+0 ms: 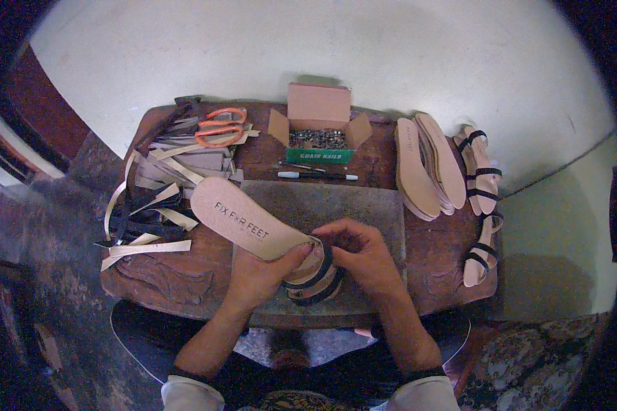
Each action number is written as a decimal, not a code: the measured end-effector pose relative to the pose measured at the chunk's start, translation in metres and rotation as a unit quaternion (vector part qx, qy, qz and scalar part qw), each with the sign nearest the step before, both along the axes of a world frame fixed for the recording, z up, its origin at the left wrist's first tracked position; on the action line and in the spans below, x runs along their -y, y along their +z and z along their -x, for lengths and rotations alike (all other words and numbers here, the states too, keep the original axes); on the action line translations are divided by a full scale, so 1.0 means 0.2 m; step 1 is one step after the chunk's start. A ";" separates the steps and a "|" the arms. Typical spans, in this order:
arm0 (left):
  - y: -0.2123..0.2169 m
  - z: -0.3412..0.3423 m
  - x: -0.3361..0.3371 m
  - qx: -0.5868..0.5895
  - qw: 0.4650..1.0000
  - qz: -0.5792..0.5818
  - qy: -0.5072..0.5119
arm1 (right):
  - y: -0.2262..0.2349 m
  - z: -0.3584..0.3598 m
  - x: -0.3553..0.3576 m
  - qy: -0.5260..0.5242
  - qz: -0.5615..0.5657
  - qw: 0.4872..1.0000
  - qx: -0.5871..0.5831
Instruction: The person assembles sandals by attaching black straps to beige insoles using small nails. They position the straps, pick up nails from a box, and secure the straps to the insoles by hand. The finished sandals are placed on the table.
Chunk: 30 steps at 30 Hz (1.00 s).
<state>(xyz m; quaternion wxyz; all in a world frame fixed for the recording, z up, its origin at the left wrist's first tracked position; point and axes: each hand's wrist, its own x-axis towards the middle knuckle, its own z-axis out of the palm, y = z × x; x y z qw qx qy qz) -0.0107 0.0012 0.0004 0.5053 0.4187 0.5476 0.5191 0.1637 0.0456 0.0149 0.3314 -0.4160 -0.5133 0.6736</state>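
Observation:
A beige insole (219, 202) with dark print slants above the near middle of the table, its wide end at the upper left. My left hand (262, 272) is closed around its narrower end, the thumb pressed on top. A black strap (328, 259) curves around that end, and more dark banding with a beige piece (315, 291) shows below it. My right hand (360, 252) is closed at the strap's upper right side, fingertips pinched against it. Whether the fingertips also hold something small is hidden.
Behind lie an open box of nails (322, 140) and a pen (315, 175). Orange-handled scissors (219, 135) rest on strips at left, near black and cream straps (158, 212). Stacked insoles (418, 178) and strapped sandals (485, 185) lie right. A grey mat (373, 205) covers the table's middle.

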 end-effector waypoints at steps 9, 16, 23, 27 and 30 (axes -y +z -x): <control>0.02 -0.01 -0.01 -0.004 1.000 0.006 0.011 | -0.04 0.00 0.00 -0.005 -0.357 0.919 0.167; -0.01 0.01 -0.03 0.023 1.000 0.001 0.003 | 0.05 0.03 0.04 -0.053 -0.399 0.887 0.227; 0.01 0.00 -0.03 0.074 0.997 0.021 -0.016 | 0.02 -0.01 0.05 0.001 -0.473 0.839 0.269; -0.01 0.01 -0.04 0.078 0.997 0.004 0.024 | 0.10 0.02 0.06 -0.028 -0.300 0.934 0.190; -0.03 0.01 -0.04 0.112 0.993 0.013 0.034 | 0.10 -0.02 0.03 -0.022 -0.113 0.983 0.143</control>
